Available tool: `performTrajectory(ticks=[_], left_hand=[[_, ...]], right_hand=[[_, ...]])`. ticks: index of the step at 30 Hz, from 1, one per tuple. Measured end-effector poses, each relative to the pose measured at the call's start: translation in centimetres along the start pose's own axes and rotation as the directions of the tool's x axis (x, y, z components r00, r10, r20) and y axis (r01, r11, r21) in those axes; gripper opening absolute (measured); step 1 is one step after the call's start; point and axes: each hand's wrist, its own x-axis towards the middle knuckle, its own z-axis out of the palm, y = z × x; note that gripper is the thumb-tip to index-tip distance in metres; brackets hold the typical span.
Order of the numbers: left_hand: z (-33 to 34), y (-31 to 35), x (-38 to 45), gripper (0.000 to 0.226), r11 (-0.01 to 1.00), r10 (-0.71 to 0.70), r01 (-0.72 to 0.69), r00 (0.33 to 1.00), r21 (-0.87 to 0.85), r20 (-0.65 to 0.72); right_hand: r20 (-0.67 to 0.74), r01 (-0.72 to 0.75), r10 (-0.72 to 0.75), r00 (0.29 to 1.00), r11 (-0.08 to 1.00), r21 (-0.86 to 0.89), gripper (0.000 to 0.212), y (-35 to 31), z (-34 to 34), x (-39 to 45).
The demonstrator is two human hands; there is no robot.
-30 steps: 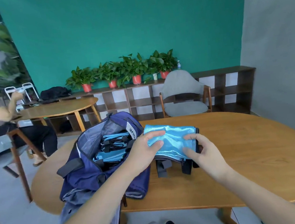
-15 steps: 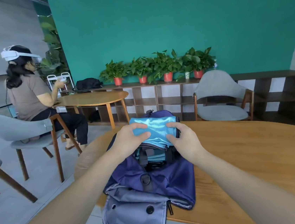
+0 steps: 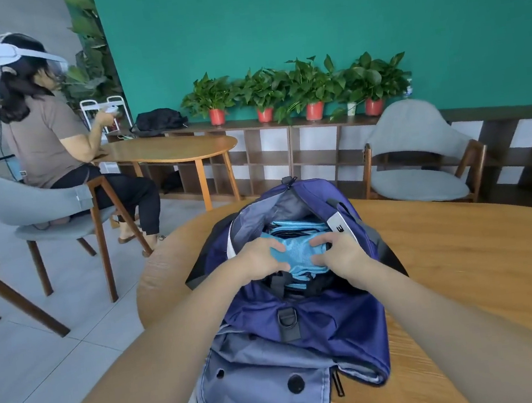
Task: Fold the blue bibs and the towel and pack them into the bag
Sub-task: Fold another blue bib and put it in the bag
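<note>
Packing stage, late. Left hand (image 3: 258,258) and right hand (image 3: 337,253), fingers clamped on folded blue bib (image 3: 299,254), pressing it into open bag (image 3: 304,313) atop other bibs. Towel not discernible. Tabletop (image 3: 464,261) bare; little apparently left.

2 hands: left hand (image 3: 259,257), right hand (image 3: 339,252). 1 bag (image 3: 308,322). 1 folded blue bib (image 3: 298,253) on top, more blue layers under it, count unclear. 2 wooden tabletops: near tabletop (image 3: 464,265), far tabletop (image 3: 169,147). 5 potted plants (image 3: 311,90) on 1 shelf (image 3: 311,149). 3 grey chairs (image 3: 419,164). 1 seated person (image 3: 48,140).
</note>
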Motion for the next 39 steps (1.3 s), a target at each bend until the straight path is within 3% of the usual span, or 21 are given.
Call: performTrajectory(ticks=[4, 9, 12, 14, 17, 19, 21, 25, 28, 31, 34, 36, 39], left_hand=[[0.4, -1.4, 0.9, 0.056, 0.964, -0.011, -0.013, 0.996, 0.265, 0.092], [1.5, -5.8, 3.4, 0.046, 0.945, -0.028, -0.023, 0.988, 0.327, 0.15], [0.7, -4.2, 1.2, 0.051, 0.922, -0.061, -0.024, 0.977, 0.386, 0.206], [0.1, -3.4, 0.1, 0.06, 0.904, -0.043, -0.035, 0.984, 0.427, 0.172], [-1.4, -2.8, -2.8, 0.071, 0.879, 0.102, -0.1, 0.995, 0.466, 0.021], [-2.4, -2.7, -4.2, 0.071, 0.872, 0.184, -0.138, 0.981, 0.47, -0.054], [-3.1, -2.5, -5.1, 0.067, 0.866, 0.235, -0.155, 0.965, 0.475, -0.114], [-2.5, -1.8, -6.3, 0.058, 0.794, 0.388, -0.227, 0.903, 0.564, -0.183], [-0.7, -2.7, -5.9, 0.08, 0.666, 0.55, -0.265, 0.806, 0.697, -0.219], [0.6, -4.2, -5.4, 0.079, 0.553, 0.642, -0.314, 0.75, 0.772, -0.155], [-0.1, -3.5, -5.2, 0.087, 0.618, 0.598, -0.261, 0.768, 0.741, -0.229], [-1.5, -1.8, -5.0, 0.089, 0.631, 0.63, -0.225, 0.707, 0.742, -0.322], [-4.5, 0.2, -4.3, 0.083, 0.628, 0.676, -0.208, 0.623, 0.75, -0.393]], right_hand=[[0.097, 0.0, 0.014, 0.995, 0.99, -0.14, 0.034, 0.8, -0.1, 0.2], [0.143, 0.013, 0.028, 0.989, 0.961, -0.278, 0.047, 1.5, 0.5, -0.3], [0.158, -0.01, 0.075, 0.985, 0.925, -0.379, 0.053, 2.1, 1.0, -0.6], [0.17, -0.013, 0.088, 0.981, 0.916, -0.401, 0.063, 2.0, 0.8, -1.1], [0.146, -0.027, 0.079, 0.986, 0.945, -0.325, 0.09, 1.1, 0.0, -2.1], [0.158, -0.028, 0.091, 0.983, 0.932, -0.362, 0.102, 0.6, -0.3, -2.5], [0.172, 0.033, 0.069, 0.983, 0.847, -0.531, 0.105, 0.3, -0.7, -3.2], [0.172, 0.232, -0.159, 0.972, 0.545, -0.805, 0.104, -0.1, -1.9, -4.8], [0.196, 0.351, -0.344, 0.918, 0.477, -0.806, 0.087, -0.4, -2.9, -5.4], [0.26, 0.459, -0.436, 0.862, 0.452, -0.765, 0.078, -0.9, -3.3, -5.5], [0.303, 0.527, -0.537, 0.787, 0.331, -0.783, 0.09, -1.5, -2.9, -4.8], [0.29, 0.546, -0.627, 0.723, 0.262, -0.796, 0.099, -2.0, -2.6, -4.2], [0.187, 0.557, -0.802, 0.567, 0.206, -0.805, 0.087, -3.2, -2.8, -3.2]])
